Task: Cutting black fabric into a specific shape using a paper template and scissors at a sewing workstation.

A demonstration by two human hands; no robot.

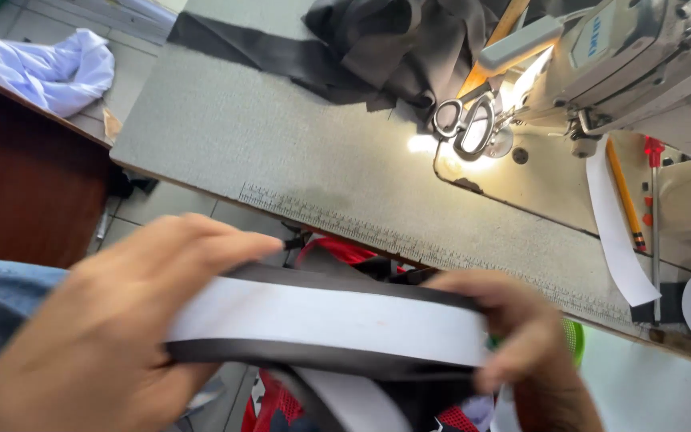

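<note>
**Clerk:** Workroom surface first: grey sewing table (281,152), a printed ruler scale along its near edge, tiled floor below. What sits far left?

**Checker:** Item one, white cloth (57,68), crumpled on a dark wooden top at the upper left corner. Item two, left hand (113,336), low in the foreground with a denim sleeve behind it, fingers closed on the left end of the folded fabric strip (321,328).

**Clerk:** Describe the strip.

**Checker:** Dark fabric with a broad white band along its face, stretched level between both hands, held off the table and in front of its near edge. Red mesh cloth (273,404) hangs beneath it.

**Clerk:** Further right?

**Checker:** Item five, dark cloth (377,48), heaped at the back of the table. Item six, scissors (465,124), metal, lying in the lamp glare beside the needle. Item seven, right hand (521,336), fingers curled over the strip's right end, gripping it. Item eight, sewing machine (641,56), pale, upper right. Item nine, white paper strip (613,232) and a yellow pencil (624,196) just beside it on the machine bed
</note>
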